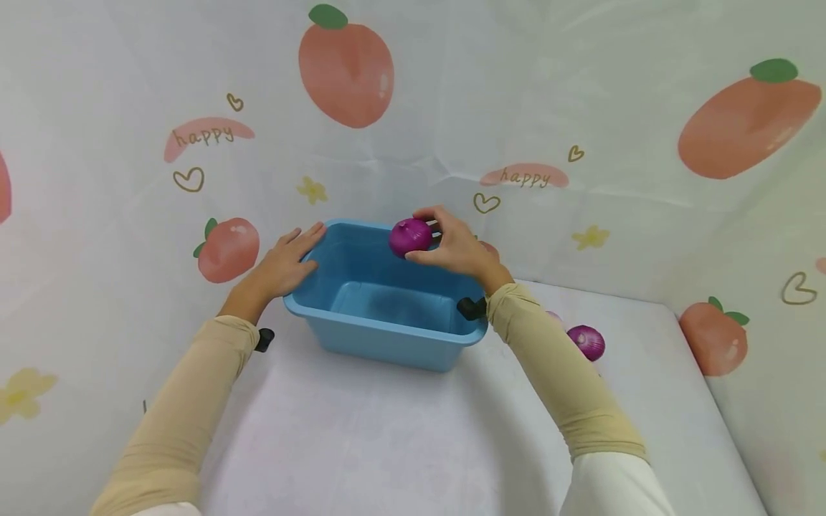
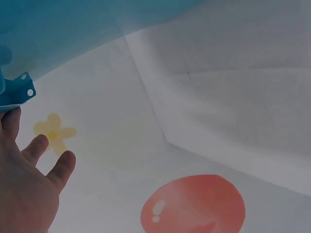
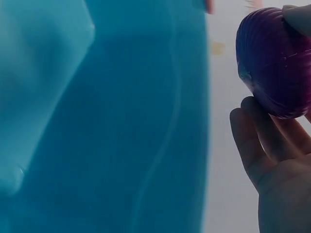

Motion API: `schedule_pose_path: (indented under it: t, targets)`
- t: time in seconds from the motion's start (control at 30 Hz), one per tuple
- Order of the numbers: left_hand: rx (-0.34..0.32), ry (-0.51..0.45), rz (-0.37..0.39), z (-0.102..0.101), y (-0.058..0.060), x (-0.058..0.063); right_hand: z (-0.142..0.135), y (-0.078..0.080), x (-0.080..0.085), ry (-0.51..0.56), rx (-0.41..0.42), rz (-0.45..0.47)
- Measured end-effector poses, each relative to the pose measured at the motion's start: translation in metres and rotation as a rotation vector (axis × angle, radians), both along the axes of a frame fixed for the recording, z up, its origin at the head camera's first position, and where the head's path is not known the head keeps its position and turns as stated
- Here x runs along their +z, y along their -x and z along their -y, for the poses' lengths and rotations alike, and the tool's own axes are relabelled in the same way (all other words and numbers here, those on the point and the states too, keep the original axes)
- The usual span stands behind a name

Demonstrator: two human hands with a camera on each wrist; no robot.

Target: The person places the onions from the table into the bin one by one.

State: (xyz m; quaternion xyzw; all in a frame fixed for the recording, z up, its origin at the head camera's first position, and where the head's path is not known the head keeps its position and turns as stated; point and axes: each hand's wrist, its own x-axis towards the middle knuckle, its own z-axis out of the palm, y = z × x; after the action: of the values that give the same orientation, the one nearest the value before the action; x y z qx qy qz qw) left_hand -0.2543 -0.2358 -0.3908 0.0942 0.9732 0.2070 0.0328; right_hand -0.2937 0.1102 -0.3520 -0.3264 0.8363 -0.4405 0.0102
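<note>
A light blue plastic basin (image 1: 381, 344) stands on the white cloth. Above its far side, a purple onion (image 1: 410, 237) is held by my right hand (image 1: 454, 247), thumb on one side and fingers on the other. The same onion (image 3: 272, 63) shows in the right wrist view, apart from the basin wall (image 3: 121, 121). My left hand (image 1: 280, 266) rests on the basin's left rim with its fingers spread. In the left wrist view, fingers of the left hand (image 2: 29, 179) show under the rim edge, some of them straight and free.
Another purple onion (image 1: 586, 342) lies on the cloth right of the basin, by the right forearm. A bit of something pinkish (image 1: 553, 316) peeks out behind that sleeve. A white wall covering with printed fruit (image 1: 348, 75) rises behind the table.
</note>
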Motion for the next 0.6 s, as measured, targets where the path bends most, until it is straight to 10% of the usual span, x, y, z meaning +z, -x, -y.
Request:
schedule_pose_path:
  t: [0.6]
  targets:
    - [-0.002, -0.045, 0.004, 0.003, 0.002, -0.004, 0.084, 0.026, -0.027, -0.112, 0.114, 0.049]
